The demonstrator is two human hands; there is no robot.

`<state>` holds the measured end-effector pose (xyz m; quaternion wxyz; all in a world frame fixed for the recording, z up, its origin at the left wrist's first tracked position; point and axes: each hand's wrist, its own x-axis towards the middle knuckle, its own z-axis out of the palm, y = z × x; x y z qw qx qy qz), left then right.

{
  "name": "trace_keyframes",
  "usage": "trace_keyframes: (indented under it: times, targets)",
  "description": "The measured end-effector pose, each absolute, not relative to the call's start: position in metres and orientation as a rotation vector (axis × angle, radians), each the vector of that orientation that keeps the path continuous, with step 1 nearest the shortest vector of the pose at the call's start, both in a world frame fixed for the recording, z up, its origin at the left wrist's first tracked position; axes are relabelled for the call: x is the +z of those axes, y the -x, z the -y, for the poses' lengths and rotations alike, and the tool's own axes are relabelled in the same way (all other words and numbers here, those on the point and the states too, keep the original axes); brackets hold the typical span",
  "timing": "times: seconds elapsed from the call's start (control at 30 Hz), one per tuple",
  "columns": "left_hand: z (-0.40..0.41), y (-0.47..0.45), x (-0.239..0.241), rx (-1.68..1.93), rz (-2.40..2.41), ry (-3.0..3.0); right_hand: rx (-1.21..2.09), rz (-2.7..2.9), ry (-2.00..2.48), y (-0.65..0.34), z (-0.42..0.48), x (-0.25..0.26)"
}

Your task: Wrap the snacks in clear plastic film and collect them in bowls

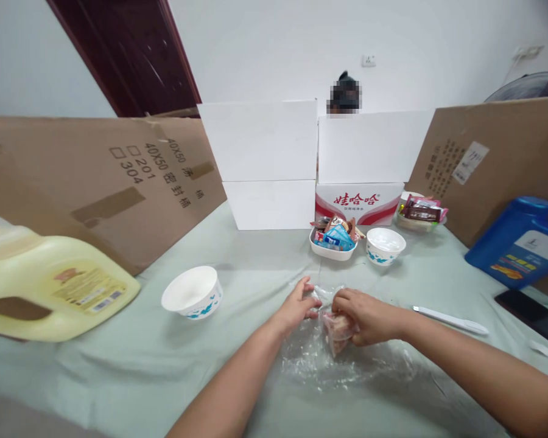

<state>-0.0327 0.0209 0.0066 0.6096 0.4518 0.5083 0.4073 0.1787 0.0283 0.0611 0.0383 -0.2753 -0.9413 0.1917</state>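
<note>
A crumpled clear plastic sheet or bag [310, 365] lies spread on the cloth in front of me. On it is a small clear packet with pinkish pieces inside [338, 337]; what they are I cannot make out. My right hand [363, 313] is closed around the packet's upper right side, fingers bent down onto it. Just left of the packet, my left hand [299, 307] has its fingers spread over the plastic, holding nothing I can see. A paper bowl with blue leaf prints [192, 295] stands left of my hands.
Beyond my hands are a white dish of wrapped snacks [333, 249], a second paper bowl [386, 246] and another snack container [420, 219]. A white-handled knife [452, 320], phone [536, 316] and blue jug [520, 243] lie right; a yellow jug [55, 280] lies left. Cardboard [95, 182] walls the table.
</note>
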Motion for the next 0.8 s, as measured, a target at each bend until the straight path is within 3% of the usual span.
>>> trace_keyframes:
  times: [0.33,0.43,0.6,0.8]
  targets:
    - [-0.023,0.023,-0.003,0.874,-1.309,-1.426,0.768,2.478,1.187,-0.171,-0.097,0.118]
    - [-0.019,0.023,0.002,0.851,-1.346,-1.636,0.773,2.658,1.261,-0.162,-0.108,0.118]
    - [-0.015,0.024,0.008,0.766,-1.379,-1.799,0.416,3.132,1.096,-0.150,-0.091,0.101]
    - [-0.013,0.025,0.003,0.789,-1.338,-1.796,0.365,2.935,1.189,-0.165,-0.099,0.115]
